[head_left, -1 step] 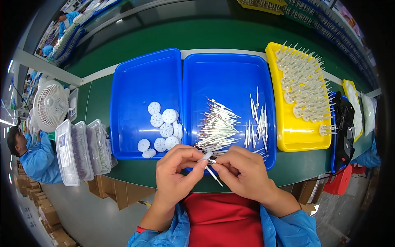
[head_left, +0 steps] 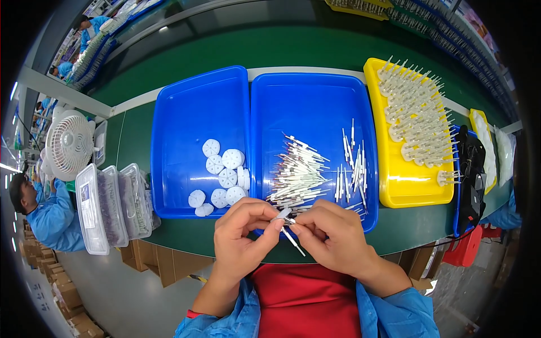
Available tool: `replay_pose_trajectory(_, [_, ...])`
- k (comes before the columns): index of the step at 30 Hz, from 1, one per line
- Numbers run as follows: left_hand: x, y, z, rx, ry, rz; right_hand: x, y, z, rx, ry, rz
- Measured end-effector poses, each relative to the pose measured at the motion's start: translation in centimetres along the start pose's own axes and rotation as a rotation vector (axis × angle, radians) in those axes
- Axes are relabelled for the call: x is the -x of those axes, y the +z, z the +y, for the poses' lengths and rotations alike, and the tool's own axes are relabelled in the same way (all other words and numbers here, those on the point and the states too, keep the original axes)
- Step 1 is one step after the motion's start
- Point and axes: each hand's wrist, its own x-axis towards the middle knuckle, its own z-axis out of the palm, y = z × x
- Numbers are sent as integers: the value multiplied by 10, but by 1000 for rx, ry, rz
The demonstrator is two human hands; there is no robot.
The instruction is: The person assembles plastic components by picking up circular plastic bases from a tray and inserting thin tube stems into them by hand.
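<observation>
Forearms (head_left: pixel 217 296) angled inward, left grip (head_left: pixel 242 231) pinching white disc (head_left: pixel 284 213), right grip (head_left: pixel 335 234) curled beside it — hold unclear

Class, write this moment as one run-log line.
left hand: pinching round white plastic disc | right hand: fingertips close beside disc | thin white rod: jutting between hands | right blue plastic tray: similar loose rods

Wide fisheye, head-worn, facing down

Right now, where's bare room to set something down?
Bare: the far half of the left blue tray, beyond its white discs; the far end of the right blue tray, beyond the thin sticks. Crowded: most of the yellow tray, packed with pronged pieces.
</observation>
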Motion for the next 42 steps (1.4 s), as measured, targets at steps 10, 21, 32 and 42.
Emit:
replay_pose_trajectory(10, [-4, 2, 3, -175, 1, -35, -3, 4, 6, 180, -119, 7])
replay_pose_trajectory(21, [-5, 5, 0, 7, 132, 42, 0, 7, 6, 175, -119, 53])
replay_pose_trajectory(32, [-15, -8, 5, -383, 304, -126, 2, 6, 9, 185, -143, 40])
replay_pose_trajectory(42, [-4, -12, -4, -55, 48, 7, -3, -13, 19, 614, -25, -102])
